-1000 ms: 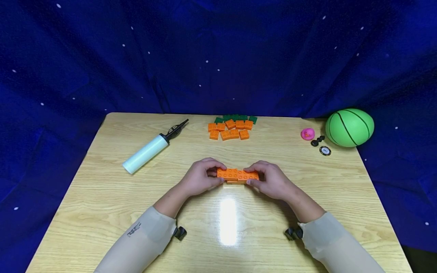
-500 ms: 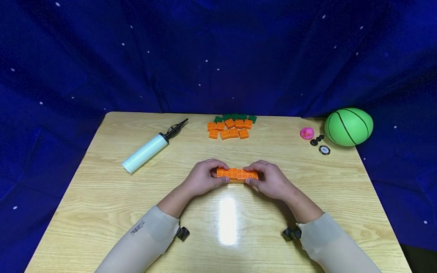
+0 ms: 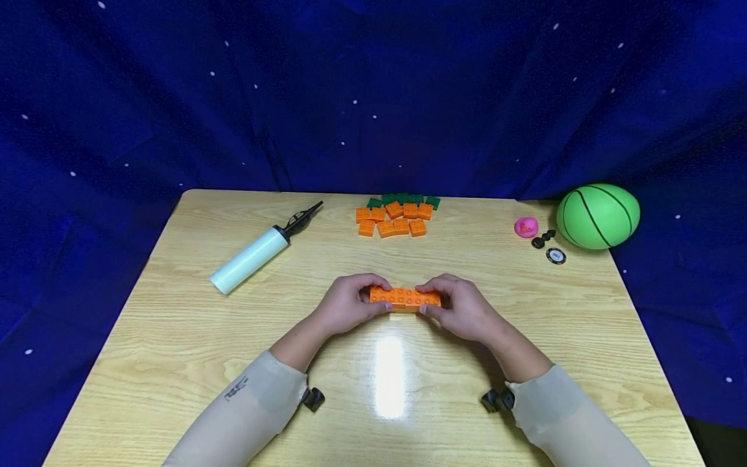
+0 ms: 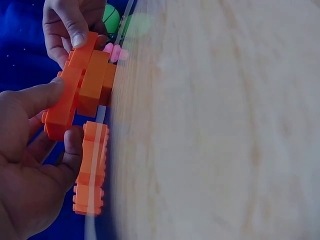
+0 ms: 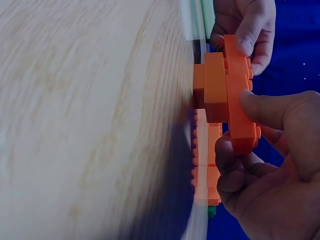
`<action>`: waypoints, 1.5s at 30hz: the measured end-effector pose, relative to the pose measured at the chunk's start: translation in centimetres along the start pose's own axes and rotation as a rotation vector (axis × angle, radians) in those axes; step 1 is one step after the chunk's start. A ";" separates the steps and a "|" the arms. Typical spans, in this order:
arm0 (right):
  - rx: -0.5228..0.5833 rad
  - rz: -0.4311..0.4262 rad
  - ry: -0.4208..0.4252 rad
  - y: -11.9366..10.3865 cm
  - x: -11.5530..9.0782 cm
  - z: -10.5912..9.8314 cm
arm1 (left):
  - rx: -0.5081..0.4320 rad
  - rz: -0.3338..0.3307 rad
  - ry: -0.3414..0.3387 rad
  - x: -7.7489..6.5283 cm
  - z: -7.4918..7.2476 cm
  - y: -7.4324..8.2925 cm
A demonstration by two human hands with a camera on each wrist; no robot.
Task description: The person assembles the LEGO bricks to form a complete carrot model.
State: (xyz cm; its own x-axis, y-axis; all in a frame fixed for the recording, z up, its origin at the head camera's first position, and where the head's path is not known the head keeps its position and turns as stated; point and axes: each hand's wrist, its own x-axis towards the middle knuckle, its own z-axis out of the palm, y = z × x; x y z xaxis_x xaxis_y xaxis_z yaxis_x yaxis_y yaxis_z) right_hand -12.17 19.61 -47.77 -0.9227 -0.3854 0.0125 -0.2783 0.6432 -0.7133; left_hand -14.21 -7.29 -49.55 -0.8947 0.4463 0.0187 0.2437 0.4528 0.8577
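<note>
A stepped stack of orange toy building bricks (image 3: 405, 296) stands on the table in front of me. Two bricks lie end to end as its top layer, with a shorter middle layer (image 4: 91, 92) and a still shorter bottom layer (image 5: 199, 86) below. My left hand (image 3: 350, 305) pinches the left top brick (image 4: 64, 107) between thumb and fingers. The right top brick (image 5: 239, 110) is pinched the same way by my right hand (image 3: 465, 309). Both thumbs press the near side. Some fingers are hidden behind the bricks.
Several loose orange bricks (image 3: 401, 226) lie farther back, with green bricks (image 3: 403, 198) behind them. A pale blue hand pump (image 3: 251, 261) lies left. At the right are a pink duck (image 3: 526, 227), a small black object (image 3: 539, 242), a round chip (image 3: 556, 256) and a green ball (image 3: 598, 216).
My left hand has shifted slightly right along its brick. The left top brick now lies more in line with the right one. My right hand has hardly moved.
</note>
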 end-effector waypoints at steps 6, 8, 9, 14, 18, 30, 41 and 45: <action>0.006 0.002 -0.001 0.1 0.0 0.1 | 0.074 0.031 -0.041 0.3 -0.1 0.1; 0.006 0.000 0.000 0.1 0.0 0.1 | 0.096 0.031 -0.052 0.4 -0.1 0.3; 0.008 -0.001 0.001 0.1 0.0 0.1 | 0.102 0.029 -0.055 0.5 -0.1 0.3; 0.008 -0.008 0.004 0.0 -0.1 0.1 | 0.112 0.001 -0.047 0.7 0.2 0.8; -0.001 -0.003 0.002 -0.1 0.0 0.0 | 0.090 -0.019 -0.039 0.8 0.3 1.0; -0.012 -0.002 0.008 -0.6 0.1 0.2 | 0.097 -0.052 -0.037 0.9 0.5 1.7; -0.009 0.008 0.006 -0.4 0.2 0.4 | 0.082 -0.097 -0.046 1.0 0.3 1.4; -0.022 0.014 -0.013 -0.1 0.2 0.2 | 0.085 -0.100 -0.060 1.0 0.3 1.2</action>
State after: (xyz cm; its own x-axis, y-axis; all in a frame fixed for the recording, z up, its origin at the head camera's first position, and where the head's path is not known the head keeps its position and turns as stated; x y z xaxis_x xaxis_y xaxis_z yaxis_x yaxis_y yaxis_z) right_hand -12.26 19.34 -47.78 -0.9230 -0.3846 -0.0064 -0.2715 0.6632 -0.6975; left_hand -14.74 -6.09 -48.68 -0.8929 0.4396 -0.0977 0.1872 0.5596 0.8073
